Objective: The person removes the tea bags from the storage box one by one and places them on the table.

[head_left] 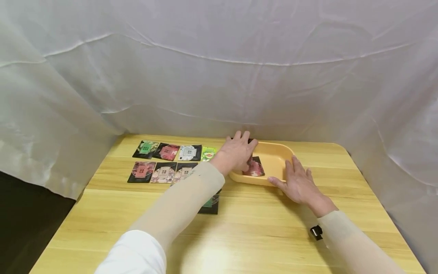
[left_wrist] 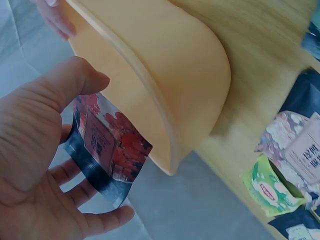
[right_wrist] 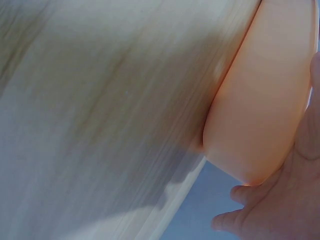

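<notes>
My left hand [head_left: 237,150] reaches over the left end of an orange tray [head_left: 273,182]. In the left wrist view it pinches a red-and-black tea sachet [left_wrist: 107,145], thumb on top, beside the tray's rim. Another red-and-black tea sachet [head_left: 254,167] lies inside the tray, partly covered by the left hand in the head view. At the tray's right end rests my right hand [head_left: 301,186], its fingers extended along the end and its thumb at the near rim. The right wrist view shows that hand against the tray's outer wall.
Left of the tray, tea sachets lie in rows on the wooden table [head_left: 260,228], including a green one [head_left: 145,148], a yellow-green one [head_left: 208,153] and a pink one [head_left: 141,172]. My left forearm hides some. A pale curtain [head_left: 212,87] hangs behind the table.
</notes>
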